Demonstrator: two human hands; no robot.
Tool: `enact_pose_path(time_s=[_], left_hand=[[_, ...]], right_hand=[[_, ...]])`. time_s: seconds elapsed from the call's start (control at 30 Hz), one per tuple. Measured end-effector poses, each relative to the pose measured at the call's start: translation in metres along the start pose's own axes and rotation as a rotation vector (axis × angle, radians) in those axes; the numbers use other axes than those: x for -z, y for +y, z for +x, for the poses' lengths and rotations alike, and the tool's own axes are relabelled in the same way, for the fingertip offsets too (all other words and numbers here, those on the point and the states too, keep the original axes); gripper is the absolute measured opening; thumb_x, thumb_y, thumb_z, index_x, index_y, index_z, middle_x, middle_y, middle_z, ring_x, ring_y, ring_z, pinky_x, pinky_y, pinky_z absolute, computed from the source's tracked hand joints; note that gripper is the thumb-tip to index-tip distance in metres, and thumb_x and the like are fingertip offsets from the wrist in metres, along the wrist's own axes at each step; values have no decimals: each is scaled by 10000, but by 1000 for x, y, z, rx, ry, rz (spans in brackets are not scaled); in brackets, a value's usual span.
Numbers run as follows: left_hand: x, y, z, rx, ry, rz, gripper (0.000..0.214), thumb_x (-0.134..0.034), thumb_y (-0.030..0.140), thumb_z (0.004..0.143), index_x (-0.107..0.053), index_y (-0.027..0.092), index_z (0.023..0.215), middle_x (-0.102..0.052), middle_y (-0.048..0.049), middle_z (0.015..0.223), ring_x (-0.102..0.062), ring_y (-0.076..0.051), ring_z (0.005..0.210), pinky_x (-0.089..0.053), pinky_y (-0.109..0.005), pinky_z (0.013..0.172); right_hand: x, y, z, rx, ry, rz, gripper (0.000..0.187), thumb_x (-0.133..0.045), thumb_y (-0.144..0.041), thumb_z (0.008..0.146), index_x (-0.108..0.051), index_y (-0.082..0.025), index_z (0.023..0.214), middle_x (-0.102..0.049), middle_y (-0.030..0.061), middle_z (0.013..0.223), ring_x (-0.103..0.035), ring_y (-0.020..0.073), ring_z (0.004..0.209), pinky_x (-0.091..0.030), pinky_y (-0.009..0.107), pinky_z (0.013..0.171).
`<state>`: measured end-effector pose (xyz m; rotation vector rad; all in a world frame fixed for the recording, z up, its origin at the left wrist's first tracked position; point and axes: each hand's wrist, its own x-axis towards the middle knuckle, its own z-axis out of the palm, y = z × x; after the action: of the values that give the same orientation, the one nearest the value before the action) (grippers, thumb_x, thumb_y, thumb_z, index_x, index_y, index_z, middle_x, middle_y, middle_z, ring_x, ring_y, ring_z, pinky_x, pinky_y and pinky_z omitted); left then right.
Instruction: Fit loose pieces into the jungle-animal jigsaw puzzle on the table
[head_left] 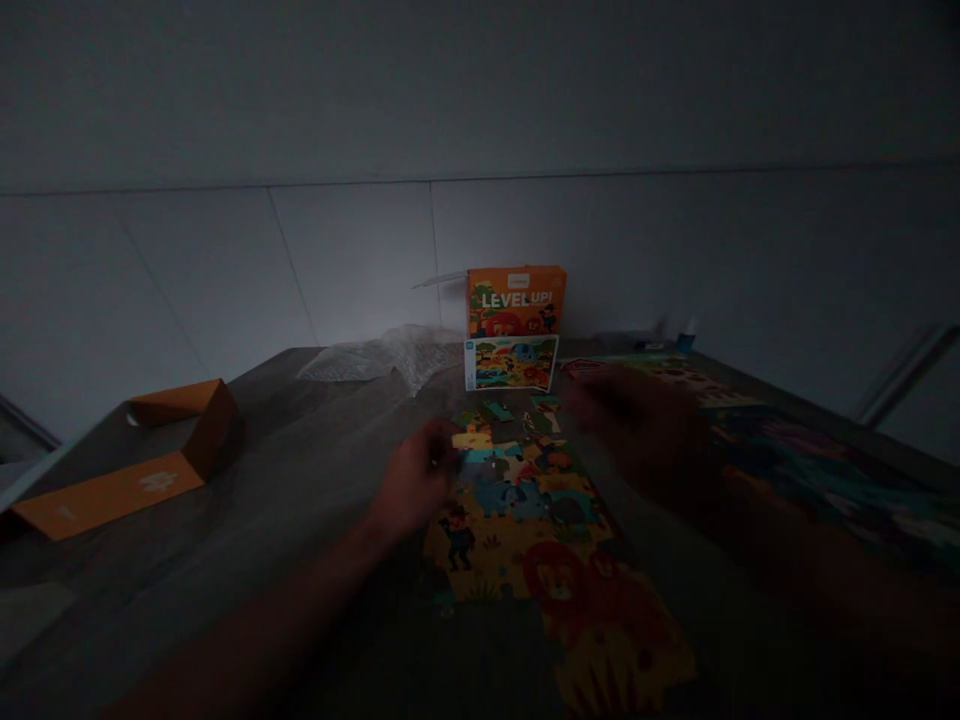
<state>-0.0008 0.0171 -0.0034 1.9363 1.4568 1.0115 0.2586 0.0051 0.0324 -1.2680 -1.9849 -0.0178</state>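
Note:
A partly assembled jigsaw puzzle [517, 500] lies on the table, showing a lion, blue animals and a small figure on yellow ground. At its left edge, my left hand [416, 475] is closed in a pinch on a puzzle piece [471, 440] with a bright yellow part. My right hand [637, 415] hovers over the puzzle's right side, dark and smeared by motion; its fingers cannot be made out. Loose puzzle pieces [541, 416] lie at the far end. Behind them, a picture card [512, 363] of the scene leans against an orange "LEVEL UP!" box [517, 290].
An open orange box part [112, 490] sits at the left. Crumpled bubble wrap [390, 355] lies by the wall. More colourful puzzle sections [810, 460] spread along the right, with a small blue-and-white bottle [686, 338] at the back. The light is very dim.

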Motion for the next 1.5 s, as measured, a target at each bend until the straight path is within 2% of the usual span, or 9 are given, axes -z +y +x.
enact_pose_path(time_s=[0.17,0.33,0.43,0.63,1.0,1.1,1.27,1.37,1.5], left_hand=[[-10,12,-15,-156,-231,-85,164,-505,216,880,-596,194,1014,-661,-2,729,-622,-160,689,-462,-247,622],[-11,14,-22,-300,-392,-107,162,-496,216,910,-616,190,1015,-697,-17,808,-650,-159,750,-491,-250,682],[-8,14,-21,-319,-372,-77,173,-503,197,908,-623,179,1032,-710,-31,894,-650,-149,769,-485,-239,682],[-8,13,-18,-238,-323,16,156,-517,196,901,-610,167,1023,-689,-7,775,-614,-134,660,-435,-221,586],[-8,13,-17,-254,-319,4,186,-563,219,899,-632,172,1065,-740,-39,901,-680,-165,788,-495,-258,705],[-9,13,-17,-262,-324,3,206,-579,202,884,-643,180,1079,-738,-48,998,-687,-179,874,-510,-277,767],[-10,9,-17,-261,-356,26,268,-576,156,869,-611,189,1133,-733,-28,922,-687,-174,824,-515,-274,723],[-10,7,-18,-293,-347,44,420,-578,117,846,-519,215,1251,-709,-9,902,-672,-162,807,-506,-259,704],[-9,7,-18,-297,-334,71,369,-583,115,839,-532,214,1191,-677,-6,880,-651,-159,794,-496,-254,689]], right_hand=[[-41,10,-24,171,-293,112,567,-660,-310,830,-515,-203,1367,-642,121,1266,-622,270,1117,-508,400,945],[-51,7,-28,320,-317,168,333,-572,-117,808,-659,-160,1126,-704,107,1033,-655,232,963,-530,365,841],[-47,8,-28,355,-285,164,310,-523,-92,825,-669,-138,1095,-711,117,1009,-659,232,947,-535,366,817],[-31,10,-27,336,-240,200,274,-480,-173,923,-698,-180,1089,-740,83,1050,-684,206,972,-522,338,846],[-30,3,-28,328,-261,185,187,-574,-257,889,-708,-147,961,-697,38,701,-597,125,572,-419,229,555],[-26,1,-27,327,-245,195,150,-571,-246,891,-686,-150,892,-670,35,704,-569,120,576,-405,226,555],[-27,3,-26,273,-282,207,148,-568,-251,897,-659,-152,833,-637,23,675,-555,124,577,-383,232,551],[-31,7,-27,219,-337,190,126,-586,-254,889,-655,-148,882,-649,25,704,-566,132,595,-378,238,556],[-34,11,-29,182,-375,159,153,-607,-261,882,-647,-154,984,-679,43,804,-593,147,662,-399,251,600]])
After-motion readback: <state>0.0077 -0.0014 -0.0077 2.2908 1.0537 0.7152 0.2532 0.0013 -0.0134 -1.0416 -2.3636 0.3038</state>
